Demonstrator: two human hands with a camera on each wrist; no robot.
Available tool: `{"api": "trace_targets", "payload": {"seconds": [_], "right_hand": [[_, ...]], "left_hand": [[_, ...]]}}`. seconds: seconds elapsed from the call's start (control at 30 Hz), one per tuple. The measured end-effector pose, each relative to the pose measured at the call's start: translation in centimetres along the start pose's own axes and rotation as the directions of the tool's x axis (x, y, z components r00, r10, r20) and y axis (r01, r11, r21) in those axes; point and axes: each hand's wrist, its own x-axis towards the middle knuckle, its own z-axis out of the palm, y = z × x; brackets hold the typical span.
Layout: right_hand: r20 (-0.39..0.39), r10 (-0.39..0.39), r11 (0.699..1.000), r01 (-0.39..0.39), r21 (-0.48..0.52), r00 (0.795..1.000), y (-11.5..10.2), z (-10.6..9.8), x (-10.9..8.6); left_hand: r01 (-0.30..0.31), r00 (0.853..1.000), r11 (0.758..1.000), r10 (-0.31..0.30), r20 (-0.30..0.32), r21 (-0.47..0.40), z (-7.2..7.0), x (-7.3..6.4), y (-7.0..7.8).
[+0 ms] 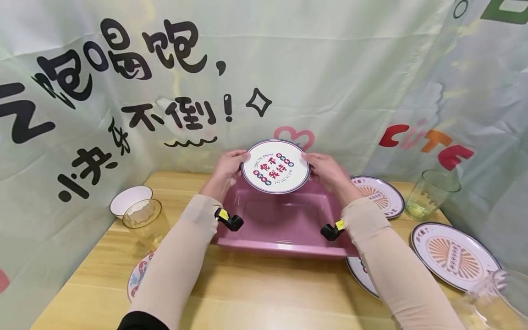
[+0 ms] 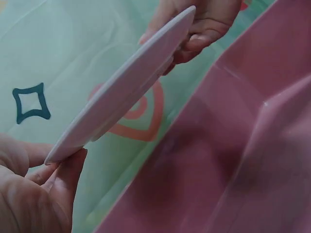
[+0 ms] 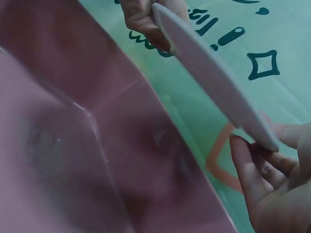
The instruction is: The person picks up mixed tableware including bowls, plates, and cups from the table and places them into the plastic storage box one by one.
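Note:
Both hands hold a round white plate [image 1: 275, 166] with a dark rim and red lettering, its printed face turned to the head camera. My left hand [image 1: 226, 170] pinches the left edge, thumb on the face and fingers behind. At the opposite edge my right hand [image 1: 327, 172] pinches it the same way. In the left wrist view the plate [image 2: 124, 90] appears nearly edge-on, its underside facing the basin. Below the plate stands a pink rectangular basin [image 1: 284, 250]. The plate hangs above its far side, apart from it.
Left on the wooden table [image 1: 255, 293] are a white bowl [image 1: 131, 199], a clear glass [image 1: 144, 222] and a patterned dish [image 1: 136, 277], partly hidden. Rightward lie several plates, one plate [image 1: 453, 256] near a green glass [image 1: 431, 195]. A glass vessel [image 1: 503, 293] stands at the corner. Behind hangs a printed cloth [image 1: 338, 68].

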Motion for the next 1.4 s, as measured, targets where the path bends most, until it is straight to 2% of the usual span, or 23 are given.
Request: {"api": "trace_targets", "payload": {"seconds": [0.13,0.3,0.37,0.43,0.5,0.6,0.63,0.7,0.77,0.83,0.87,0.97,1.1,1.17,1.23,1.4], "right_hand": [[-0.022,0.019,0.998,-0.021,-0.060,1.000,0.6,-0.1,0.8],[-0.017,0.060,0.993,-0.061,-0.103,0.998,0.9,0.3,1.5],[-0.015,0.077,0.989,-0.079,-0.129,0.997,1.1,0.4,1.8],[-0.011,0.097,0.986,-0.098,-0.136,0.995,1.4,0.6,2.0],[-0.006,0.115,0.985,-0.115,-0.130,0.993,1.8,0.7,2.3],[0.013,0.123,0.986,-0.120,-0.113,0.992,2.4,0.8,2.4],[0.015,0.124,0.986,-0.122,-0.118,0.992,2.6,0.8,2.5],[0.018,0.129,0.983,-0.126,-0.137,0.991,3.0,0.9,2.5],[0.023,0.138,0.978,-0.133,-0.160,0.990,3.4,1.0,2.6],[0.031,0.163,0.970,-0.154,-0.187,0.986,3.8,1.2,2.7],[0.040,0.175,0.966,-0.163,-0.201,0.984,3.9,1.3,2.7],[0.056,0.187,0.958,-0.170,-0.229,0.981,4.2,1.5,2.6],[0.064,0.170,0.959,-0.149,-0.241,0.983,4.1,1.7,2.4],[0.073,0.167,0.959,-0.145,-0.244,0.983,4.2,1.7,2.3],[0.089,0.180,0.956,-0.153,-0.251,0.980,4.3,1.7,2.2],[0.127,0.199,0.947,-0.157,-0.281,0.972,4.8,1.6,2.0]], "left_hand": [[0.001,1.000,0.999,0.000,-0.011,0.045,0.4,0.4,-1.0],[-0.031,0.999,0.989,0.035,-0.022,0.144,0.3,0.5,-1.7],[-0.044,0.999,0.977,0.050,-0.022,0.209,0.3,0.6,-1.9],[-0.065,0.997,0.950,0.074,-0.019,0.306,0.3,0.6,-2.0],[-0.092,0.994,0.900,0.110,-0.017,0.425,0.2,0.5,-2.1],[-0.159,0.980,0.794,0.197,-0.002,0.587,0.3,0.3,-2.0],[-0.179,0.974,0.750,0.227,0.005,0.636,0.3,0.2,-2.0],[-0.203,0.960,0.648,0.279,0.018,0.734,0.4,0.2,-2.1],[-0.210,0.951,0.544,0.307,0.040,0.813,0.3,0.2,-2.2],[-0.196,0.951,0.439,0.303,0.061,0.877,0.2,0.2,-2.5],[-0.188,0.954,0.402,0.293,0.068,0.896,0.1,0.2,-2.6],[-0.180,0.960,0.357,0.265,0.085,0.917,-0.1,0.3,-3.0],[-0.181,0.966,0.354,0.241,0.098,0.918,-0.2,0.4,-3.1],[-0.183,0.969,0.333,0.221,0.112,0.925,-0.4,0.4,-3.1],[-0.181,0.974,0.308,0.190,0.126,0.934,-0.4,0.3,-3.2],[-0.187,0.977,0.215,0.146,0.158,0.958,-0.6,0.1,-3.4]]}}
